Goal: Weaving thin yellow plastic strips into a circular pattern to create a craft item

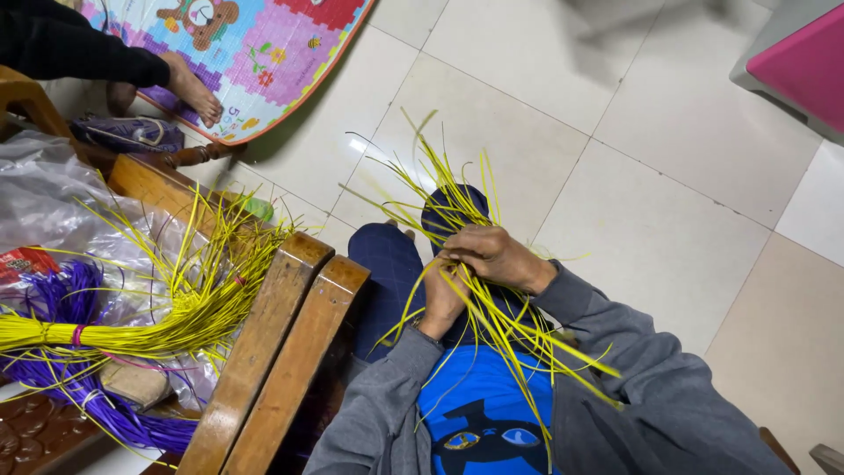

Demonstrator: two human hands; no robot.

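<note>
Both my hands hold a loose bunch of thin yellow strips (pixel 457 207) over my lap. My right hand (pixel 497 255) grips the bunch from above, fingers curled around the strips. Just below it, my left hand (pixel 442 299) closes on the same strips from the left. The strips fan out past my knees toward the floor and trail back across my blue shirt (pixel 479 413). I wear grey sleeves and dark trousers.
A tied bundle of yellow strips (pixel 132 330) and a purple bundle (pixel 61 303) lie on clear plastic on a wooden seat at left. Wooden armrests (pixel 281 352) stand beside my left leg. Another person's bare foot (pixel 193 88) rests on a colourful play mat (pixel 281 44). Pale floor tiles (pixel 651 220) lie ahead.
</note>
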